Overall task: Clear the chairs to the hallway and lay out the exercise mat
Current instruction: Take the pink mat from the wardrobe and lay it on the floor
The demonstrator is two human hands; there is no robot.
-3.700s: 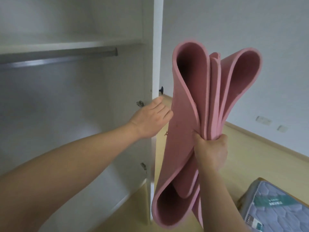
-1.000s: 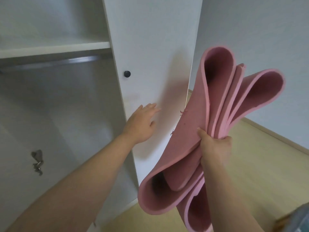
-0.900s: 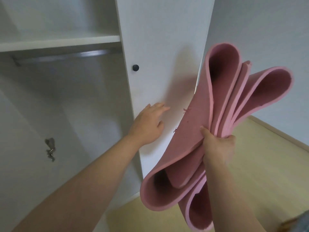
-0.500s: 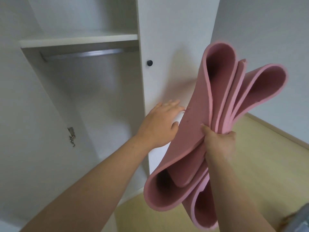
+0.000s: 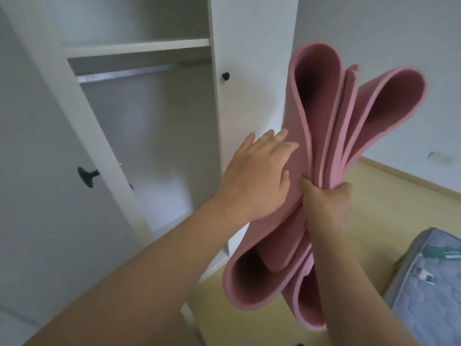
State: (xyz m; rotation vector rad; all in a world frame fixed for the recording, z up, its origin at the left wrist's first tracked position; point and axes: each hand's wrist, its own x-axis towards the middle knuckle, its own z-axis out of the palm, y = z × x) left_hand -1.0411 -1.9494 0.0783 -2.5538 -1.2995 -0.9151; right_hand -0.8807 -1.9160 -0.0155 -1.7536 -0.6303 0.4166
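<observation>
A pink exercise mat (image 5: 321,116), folded into several loose loops, hangs in the air in front of the white wardrobe. My right hand (image 5: 326,203) is shut around its pinched middle, with loops bulging above and below the fist. My left hand (image 5: 259,171) is spread flat with fingers apart, lying against the mat's left face just beside the right-hand wardrobe door (image 5: 249,46). No chairs are in view.
The wardrobe stands partly open, showing a shelf (image 5: 137,47) and a metal hanging rail (image 5: 139,71). The left door (image 5: 37,171) with a black knob (image 5: 87,174) swings toward me. A mattress corner (image 5: 429,278) lies at the lower right on the wooden floor (image 5: 374,186).
The right wardrobe door has swung from wide open to nearly shut under my left hand. That hand has slid right onto the mat. The left door has come into view.
</observation>
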